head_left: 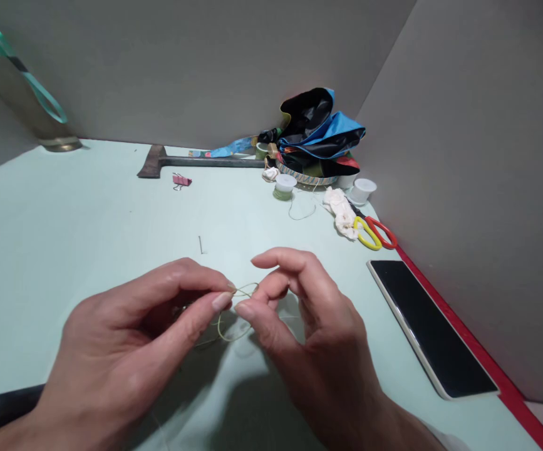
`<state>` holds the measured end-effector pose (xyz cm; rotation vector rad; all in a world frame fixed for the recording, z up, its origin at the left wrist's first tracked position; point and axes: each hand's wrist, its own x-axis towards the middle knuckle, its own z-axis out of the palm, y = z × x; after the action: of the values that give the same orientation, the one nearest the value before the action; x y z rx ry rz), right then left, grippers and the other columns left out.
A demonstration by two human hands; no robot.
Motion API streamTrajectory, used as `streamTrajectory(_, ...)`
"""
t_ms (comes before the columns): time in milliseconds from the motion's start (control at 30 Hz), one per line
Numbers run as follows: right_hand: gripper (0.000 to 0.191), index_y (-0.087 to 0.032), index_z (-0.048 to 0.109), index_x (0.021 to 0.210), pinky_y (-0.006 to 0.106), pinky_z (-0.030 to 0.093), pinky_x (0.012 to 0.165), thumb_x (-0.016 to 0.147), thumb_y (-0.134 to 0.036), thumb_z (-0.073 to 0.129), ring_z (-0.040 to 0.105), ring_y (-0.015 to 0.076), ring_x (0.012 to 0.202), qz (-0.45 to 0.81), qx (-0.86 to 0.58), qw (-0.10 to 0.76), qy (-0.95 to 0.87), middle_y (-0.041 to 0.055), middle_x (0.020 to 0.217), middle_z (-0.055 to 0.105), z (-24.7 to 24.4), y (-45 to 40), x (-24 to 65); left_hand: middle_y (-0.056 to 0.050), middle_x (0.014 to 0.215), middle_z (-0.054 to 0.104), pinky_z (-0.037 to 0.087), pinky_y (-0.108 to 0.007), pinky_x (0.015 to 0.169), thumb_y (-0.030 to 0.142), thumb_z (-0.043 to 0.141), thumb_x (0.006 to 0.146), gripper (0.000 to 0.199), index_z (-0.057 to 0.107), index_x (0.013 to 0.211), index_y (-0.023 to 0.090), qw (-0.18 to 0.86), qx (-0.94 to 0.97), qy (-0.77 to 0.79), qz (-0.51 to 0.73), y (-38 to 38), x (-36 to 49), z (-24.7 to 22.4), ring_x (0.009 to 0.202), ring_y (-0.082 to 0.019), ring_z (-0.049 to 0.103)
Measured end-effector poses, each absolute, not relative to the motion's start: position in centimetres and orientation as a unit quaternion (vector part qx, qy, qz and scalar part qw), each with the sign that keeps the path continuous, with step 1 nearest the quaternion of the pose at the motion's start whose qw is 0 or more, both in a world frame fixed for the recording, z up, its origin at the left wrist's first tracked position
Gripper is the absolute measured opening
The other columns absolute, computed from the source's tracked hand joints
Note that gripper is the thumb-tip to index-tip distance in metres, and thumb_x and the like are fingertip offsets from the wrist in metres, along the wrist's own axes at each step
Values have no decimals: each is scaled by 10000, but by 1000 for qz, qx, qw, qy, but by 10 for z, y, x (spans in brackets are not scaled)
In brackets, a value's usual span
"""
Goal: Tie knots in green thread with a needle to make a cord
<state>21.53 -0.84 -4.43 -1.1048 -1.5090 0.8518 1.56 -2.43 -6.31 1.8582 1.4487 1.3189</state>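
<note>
Grey walls (158, 75) stand behind a pale table (64, 219) bearing an axe (219, 161) and a phone (433, 329). Near the front, the left hand (125, 332) pinches looped thread (228, 339) between thumb and forefinger; the right hand (318, 319) curls beside it, its grip unclear.

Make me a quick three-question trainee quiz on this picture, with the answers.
1. True or false: the flat, rectangular, black-screened phone lies to the right of the person's right hand.
2. The left hand's thumb and forefinger pinch: (a) a pink metal binder clip; (b) a thin yellow-green cord; (c) a white plastic spool.
3. Fill the gap: the scissors have one yellow handle loop and one ____ one.
Key: 1 true; 2 b; 3 red.
</note>
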Motion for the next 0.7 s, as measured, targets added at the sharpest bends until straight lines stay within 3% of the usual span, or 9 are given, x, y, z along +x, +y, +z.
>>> streamTrajectory(200,225,-295,785,1053,309,583,726,857,-269,893,806,207,816,544,-465,421,-557,-65,788,790,-40,-4,218,164,862,850,562,-138,656,219,766,1076,265,859,938,425,193,699,499,475,-23,21,-59,704,-103,772)
streamTrajectory(433,200,-303,755,1054,347,530,719,862,-305,815,750,231,793,545,-480,400,-559,-72,714,725,-35,-5,220,176,829,859,511,-203,541,269,777,1063,232,881,941,435,163,681,541,466,-24,21,-61,572,-108,693)
streamTrajectory(700,278,-290,816,1118,339,535,781,862,-316,918,689,197,790,598,-473,394,-512,-82,756,711,-38,-4,221,157,819,853,540,-209,623,174,725,1028,308,852,874,409,211,677,505,492,-24,27,-52,674,-114,759)
